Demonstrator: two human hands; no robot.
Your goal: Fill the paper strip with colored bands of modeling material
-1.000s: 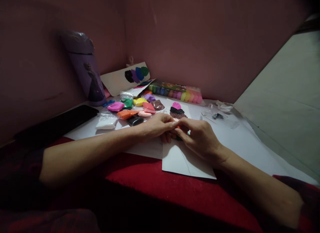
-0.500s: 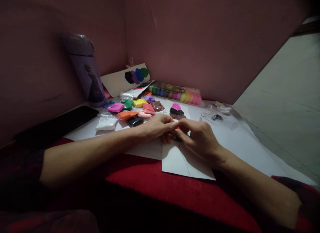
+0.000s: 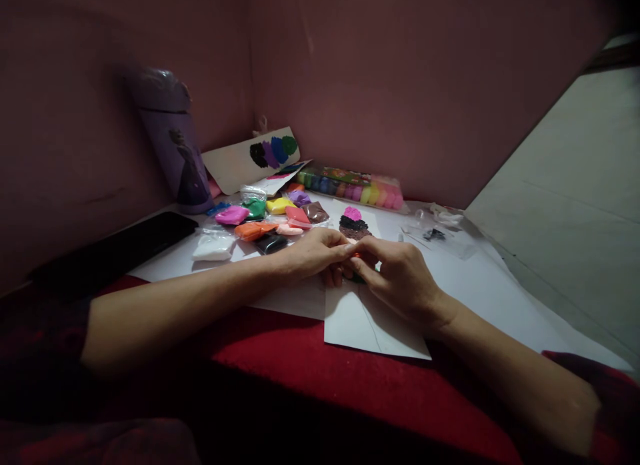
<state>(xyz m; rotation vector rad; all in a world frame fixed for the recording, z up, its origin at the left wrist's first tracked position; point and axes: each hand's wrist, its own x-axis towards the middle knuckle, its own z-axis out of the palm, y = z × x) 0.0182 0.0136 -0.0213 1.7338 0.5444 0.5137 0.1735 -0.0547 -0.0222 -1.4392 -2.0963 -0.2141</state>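
A white paper strip (image 3: 377,325) lies in front of me, with pink clay (image 3: 353,213), black clay (image 3: 353,222) and brown clay on its upper part. Green and orange bits show between my hands, over the strip. My left hand (image 3: 323,254) reaches in from the left, thumb and fingers pressed together at the strip. From the right, my right hand (image 3: 397,272) meets it, its thumb and index finger pinched close to my left fingertips. Whatever is between the fingers is too small and covered to name.
Bags of coloured clay, including a white one (image 3: 214,245), lie at left. Behind are a clay box (image 3: 360,187) and a painted card (image 3: 235,165). A purple container (image 3: 177,145) stands near a black phone-like object (image 3: 125,245). Plastic scraps (image 3: 443,232) lie right.
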